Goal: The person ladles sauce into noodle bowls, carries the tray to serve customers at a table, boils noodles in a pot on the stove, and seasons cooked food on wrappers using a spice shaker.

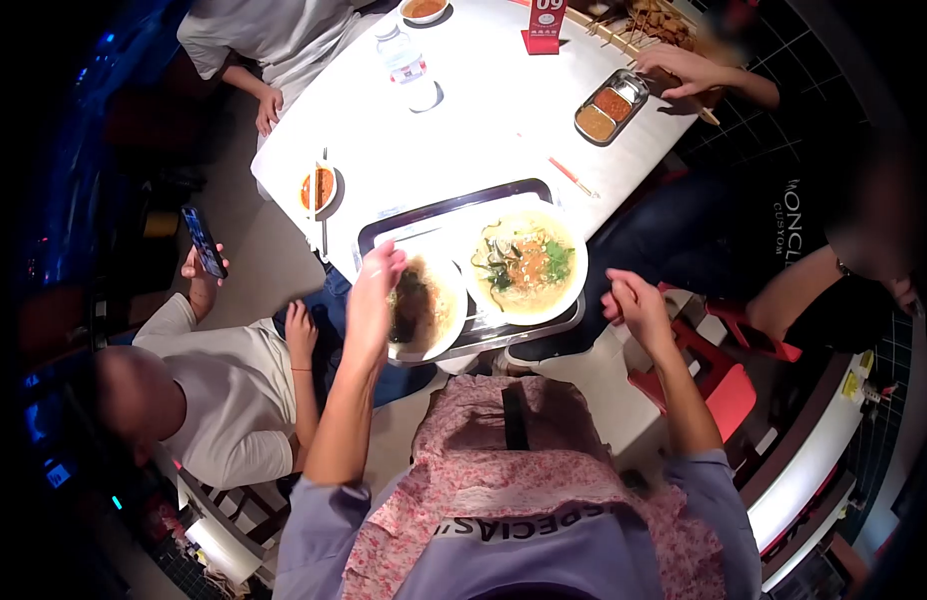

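A metal tray (pixel 531 187) with a dark rim lies at the near edge of the white table, carrying two large white bowls. The right bowl (pixel 525 272) holds soup with chopped greens, dark strips and a reddish topping. Dark strips also show in the left bowl (pixel 430 310), partly covered by my left hand (pixel 372 295). That hand is above the bowl's left side, fingers curled together, nothing visible in them. My right hand (pixel 640 308) hovers off the tray's right side, apart from the bowls. Its fingers are curled in, with no object showing between them.
A person's hand (pixel 681 70) reaches by a steel sauce dish (pixel 613 106) at the far right. A seated person at left holds a phone (pixel 205 243). On the table are a water bottle (pixel 397 52), a sauce bowl (pixel 328 186) with chopsticks, and a red number stand (pixel 544 26).
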Tool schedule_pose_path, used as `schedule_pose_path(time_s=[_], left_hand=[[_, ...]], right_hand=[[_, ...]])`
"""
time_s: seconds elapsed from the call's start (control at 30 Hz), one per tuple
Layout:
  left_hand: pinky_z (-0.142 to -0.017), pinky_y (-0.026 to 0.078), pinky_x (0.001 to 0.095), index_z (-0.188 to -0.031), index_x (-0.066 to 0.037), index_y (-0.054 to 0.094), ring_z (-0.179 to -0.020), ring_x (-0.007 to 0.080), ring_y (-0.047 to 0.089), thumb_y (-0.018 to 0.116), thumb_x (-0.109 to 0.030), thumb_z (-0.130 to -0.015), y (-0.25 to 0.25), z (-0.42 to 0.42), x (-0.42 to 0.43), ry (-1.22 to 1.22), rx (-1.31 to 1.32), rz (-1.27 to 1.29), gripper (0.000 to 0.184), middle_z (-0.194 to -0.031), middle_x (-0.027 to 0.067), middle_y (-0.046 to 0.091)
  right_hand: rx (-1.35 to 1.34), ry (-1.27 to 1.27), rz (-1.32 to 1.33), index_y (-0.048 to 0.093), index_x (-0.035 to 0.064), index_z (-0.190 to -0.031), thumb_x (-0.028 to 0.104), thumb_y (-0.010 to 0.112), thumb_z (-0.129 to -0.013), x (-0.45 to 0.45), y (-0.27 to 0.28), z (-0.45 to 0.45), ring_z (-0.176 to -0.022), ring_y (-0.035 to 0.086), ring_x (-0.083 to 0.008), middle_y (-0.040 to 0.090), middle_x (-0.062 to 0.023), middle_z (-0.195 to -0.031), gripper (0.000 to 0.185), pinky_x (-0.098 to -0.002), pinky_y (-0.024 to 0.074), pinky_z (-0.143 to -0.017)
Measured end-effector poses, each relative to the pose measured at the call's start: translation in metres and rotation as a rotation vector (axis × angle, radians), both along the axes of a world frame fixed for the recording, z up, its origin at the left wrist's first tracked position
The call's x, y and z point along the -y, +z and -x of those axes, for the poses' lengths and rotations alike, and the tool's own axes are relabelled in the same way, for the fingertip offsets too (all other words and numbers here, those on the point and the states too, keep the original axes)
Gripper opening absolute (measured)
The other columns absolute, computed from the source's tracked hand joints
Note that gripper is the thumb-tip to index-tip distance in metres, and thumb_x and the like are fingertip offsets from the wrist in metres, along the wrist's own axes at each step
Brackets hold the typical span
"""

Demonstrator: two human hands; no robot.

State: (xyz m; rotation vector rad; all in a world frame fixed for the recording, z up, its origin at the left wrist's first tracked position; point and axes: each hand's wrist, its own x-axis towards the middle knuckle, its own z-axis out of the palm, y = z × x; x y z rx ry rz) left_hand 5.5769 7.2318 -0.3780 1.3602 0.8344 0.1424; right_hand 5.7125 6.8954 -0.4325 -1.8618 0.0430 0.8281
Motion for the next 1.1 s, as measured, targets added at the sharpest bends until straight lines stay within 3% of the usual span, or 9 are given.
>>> schedule_pose_path(time_s=[0.17, 0.27, 0.37, 0.5, 0.7, 0.77, 0.87, 0.93, 1.1], left_hand=[[-0.099, 0.033, 0.0385, -0.123, 0.009, 0.042, -0.114, 0.0398, 0.044, 0.038, -0.035, -0.094, -0.036, -0.080, 0.007, -0.635, -0.201, -0.575, 0.053, -0.120, 0.0305, 0.046], [-0.091, 0.040, 0.0402, -0.118, 0.007, 0.047, -0.102, 0.0411, 0.053, 0.037, -0.042, -0.094, -0.024, -0.110, 0.005, -0.977, -0.370, -0.415, 0.056, -0.105, 0.0300, 0.056], [-0.082, 0.045, 0.0402, -0.115, 0.006, 0.049, -0.090, 0.0359, 0.058, 0.034, -0.046, -0.094, -0.064, -0.100, 0.007, -0.921, -0.270, -0.482, 0.058, -0.097, 0.0251, 0.060], [-0.059, 0.048, 0.0280, -0.109, 0.003, 0.050, -0.066, 0.0139, 0.056, 0.034, -0.054, -0.092, -0.054, -0.110, 0.005, -0.920, -0.304, -0.037, 0.061, -0.081, 0.0101, 0.057], [-0.058, 0.047, 0.0271, -0.122, 0.004, 0.042, -0.058, 0.0138, 0.055, 0.035, -0.057, -0.090, -0.023, -0.120, 0.013, -0.830, -0.323, -0.022, 0.069, -0.074, 0.0086, 0.055], [-0.057, 0.048, 0.0276, -0.125, 0.003, 0.040, -0.064, 0.0148, 0.056, 0.035, -0.057, -0.090, -0.017, -0.124, 0.011, -0.863, -0.377, -0.003, 0.070, -0.083, 0.0108, 0.056], [-0.055, 0.050, 0.0290, -0.133, 0.000, 0.034, -0.085, 0.0190, 0.055, 0.035, -0.056, -0.091, -0.018, -0.129, 0.006, -0.823, -0.348, 0.084, 0.070, -0.111, 0.0150, 0.052], [-0.059, 0.051, 0.0308, -0.133, -0.001, 0.033, -0.084, 0.0188, 0.056, 0.035, -0.056, -0.091, -0.015, -0.135, 0.002, -0.819, -0.314, 0.050, 0.069, -0.110, 0.0143, 0.052], [-0.063, 0.052, 0.0340, -0.134, -0.002, 0.033, -0.088, 0.0220, 0.056, 0.038, -0.058, -0.089, 0.025, -0.165, 0.001, -0.805, -0.352, 0.139, 0.072, -0.110, 0.0163, 0.051]], right_hand=[[-0.288, -0.005, -0.265, 0.050, -0.0004, -0.112, 0.023, 0.043, -0.094, -0.030, -0.039, -0.016, -0.068, 0.062, -0.0135, 0.061, -0.0094, -0.086, 0.030, -0.0246, 0.0515, -0.059], [-0.308, -0.036, -0.284, 0.050, -0.0018, -0.106, 0.021, 0.040, -0.094, -0.039, -0.031, -0.010, -0.068, 0.062, -0.0150, 0.061, -0.0107, -0.086, 0.028, -0.0256, 0.0523, -0.060], [-0.245, -0.101, -0.234, 0.052, -0.0029, -0.102, 0.019, 0.040, -0.093, -0.043, -0.027, -0.003, -0.061, 0.062, -0.0151, 0.062, -0.0109, -0.077, 0.027, -0.0255, 0.0515, -0.054], [0.068, -0.108, -0.105, 0.059, -0.0011, -0.087, 0.014, 0.043, -0.089, -0.042, -0.052, 0.006, -0.052, 0.060, -0.0155, 0.060, -0.0117, -0.063, 0.022, -0.0269, 0.0485, -0.048], [0.118, -0.135, 0.039, 0.060, -0.0007, -0.089, 0.015, 0.047, -0.085, -0.046, -0.053, 0.008, -0.070, 0.063, -0.0290, 0.061, -0.0193, -0.073, 0.020, -0.0361, 0.0480, -0.065], [0.213, -0.122, 0.062, 0.060, -0.0004, -0.089, 0.015, 0.047, -0.085, -0.042, -0.062, 0.009, -0.070, 0.063, -0.0290, 0.061, -0.0193, -0.074, 0.020, -0.0361, 0.0480, -0.065], [0.274, -0.091, 0.023, 0.057, -0.0024, -0.089, 0.013, 0.043, -0.088, -0.041, -0.054, -0.002, -0.056, 0.060, -0.0200, 0.059, -0.0121, -0.068, 0.021, -0.0300, 0.0500, -0.053], [0.210, -0.106, -0.048, 0.056, -0.0037, -0.090, 0.013, 0.042, -0.090, -0.044, -0.035, -0.011, -0.049, 0.058, -0.0152, 0.059, -0.0087, -0.067, 0.022, -0.0268, 0.0510, -0.047], [0.091, -0.098, -0.113, 0.056, -0.0048, -0.095, 0.015, 0.042, -0.092, -0.049, 0.027, -0.042, -0.051, 0.059, -0.0138, 0.061, -0.0095, -0.070, 0.024, -0.0257, 0.0512, -0.048]])
